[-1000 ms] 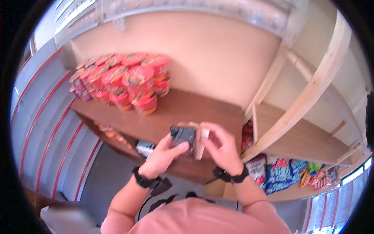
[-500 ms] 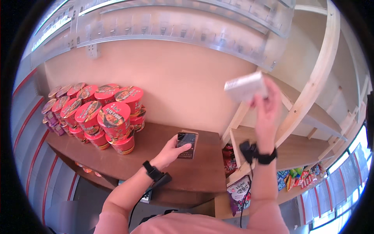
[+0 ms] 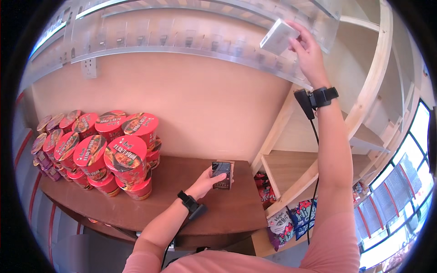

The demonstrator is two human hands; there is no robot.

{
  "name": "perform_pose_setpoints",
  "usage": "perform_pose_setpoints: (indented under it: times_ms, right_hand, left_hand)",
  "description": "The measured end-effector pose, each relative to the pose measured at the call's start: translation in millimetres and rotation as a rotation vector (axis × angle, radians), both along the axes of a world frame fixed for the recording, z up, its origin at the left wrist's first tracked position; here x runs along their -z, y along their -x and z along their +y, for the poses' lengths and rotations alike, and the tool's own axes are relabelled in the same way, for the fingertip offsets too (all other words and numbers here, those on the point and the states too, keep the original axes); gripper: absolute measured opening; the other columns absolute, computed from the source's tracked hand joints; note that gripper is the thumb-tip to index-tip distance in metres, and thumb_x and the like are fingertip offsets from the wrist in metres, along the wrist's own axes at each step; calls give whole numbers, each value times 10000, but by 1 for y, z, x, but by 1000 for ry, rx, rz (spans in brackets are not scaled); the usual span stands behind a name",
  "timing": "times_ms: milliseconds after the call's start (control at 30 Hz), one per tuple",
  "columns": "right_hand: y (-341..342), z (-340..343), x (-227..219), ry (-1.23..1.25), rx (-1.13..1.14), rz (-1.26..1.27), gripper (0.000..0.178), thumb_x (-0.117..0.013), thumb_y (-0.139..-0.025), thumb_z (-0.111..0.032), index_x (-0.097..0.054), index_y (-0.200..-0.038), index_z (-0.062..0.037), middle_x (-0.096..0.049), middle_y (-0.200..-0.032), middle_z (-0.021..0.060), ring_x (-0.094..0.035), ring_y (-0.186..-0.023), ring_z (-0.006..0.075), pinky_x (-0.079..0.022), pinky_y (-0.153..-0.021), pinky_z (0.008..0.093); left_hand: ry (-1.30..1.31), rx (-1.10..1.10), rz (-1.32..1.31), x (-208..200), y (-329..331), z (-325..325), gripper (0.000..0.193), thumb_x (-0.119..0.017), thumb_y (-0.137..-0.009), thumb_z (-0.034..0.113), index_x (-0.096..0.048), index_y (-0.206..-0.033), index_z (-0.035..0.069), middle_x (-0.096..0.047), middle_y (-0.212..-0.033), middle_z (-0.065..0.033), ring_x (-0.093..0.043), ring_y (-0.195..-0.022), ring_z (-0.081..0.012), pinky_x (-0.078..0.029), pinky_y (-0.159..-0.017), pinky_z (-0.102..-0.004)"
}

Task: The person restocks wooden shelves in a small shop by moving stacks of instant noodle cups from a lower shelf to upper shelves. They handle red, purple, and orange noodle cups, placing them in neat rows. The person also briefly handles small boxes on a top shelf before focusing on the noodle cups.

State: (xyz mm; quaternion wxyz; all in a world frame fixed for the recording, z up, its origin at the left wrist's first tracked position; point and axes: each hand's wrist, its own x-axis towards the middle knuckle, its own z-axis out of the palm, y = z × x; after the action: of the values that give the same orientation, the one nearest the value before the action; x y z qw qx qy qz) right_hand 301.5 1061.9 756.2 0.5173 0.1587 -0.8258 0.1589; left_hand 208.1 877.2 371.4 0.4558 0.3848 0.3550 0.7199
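My right hand (image 3: 310, 53) is raised at the upper right, pinching a small flat white box (image 3: 277, 38) about the size of a cigarette pack. The box is tilted in front of the right end of a clear plastic display rack (image 3: 177, 51); whether it touches the rack I cannot tell. Low over the brown counter (image 3: 182, 216), my left hand (image 3: 204, 184) grips a small dark box (image 3: 222, 169), thumb across its front. A lighter brown edge shows behind it, perhaps a second box.
Stacked red instant noodle cups (image 3: 125, 157) fill the counter's left part, with purple cups (image 3: 42, 157) at their far left. A wooden shelf frame (image 3: 374, 77) stands to the right. Snack bags (image 3: 280, 227) sit below it. A wall socket (image 3: 89, 68) is under the rack.
My right hand has risen with the white box up to the rack. The left hand, still gripping the dark box, has shifted slightly. The whole view has tipped upward and to the right.
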Motion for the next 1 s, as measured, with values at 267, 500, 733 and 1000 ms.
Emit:
perform_pose_setpoints:
  times_ms: [267,500,733,1000]
  right_hand:
    - [18,7,-5,-33,26,-55,446,-604,-825,-53,-562,-1254,-167,-563,-947,0,-503,-771,86,-456,-722,227]
    - [20,0,-2,-18,35,-80,560,-720,-739,-43,-540,-1257,-153,-537,-1116,49,-572,-860,117,-498,-743,254]
    - [24,-4,1,16,24,-73,553,-712,-741,-28,-530,-1252,-138,-540,-1111,72,-597,-900,140,-503,-750,266]
    - [35,14,6,-242,274,-40,486,-692,-773,-168,-547,-1234,-118,-559,-1092,97,-560,-974,230,-451,-849,316]
  left_hand:
    - [-7,12,-104,21,12,1,310,-567,-915,154,-480,-1195,54,-621,-1057,-91,-629,-976,-202,-512,-849,-341]
    - [-9,-27,-72,23,12,1,339,-575,-907,141,-476,-1220,56,-605,-1084,-67,-626,-986,-217,-516,-859,-356]
    - [7,-60,-105,30,13,0,319,-578,-908,142,-473,-1198,59,-617,-1073,-84,-633,-958,-189,-520,-835,-330]
    - [42,-63,-107,32,14,3,330,-591,-901,149,-477,-1199,61,-617,-1069,-74,-637,-943,-184,-522,-826,-324]
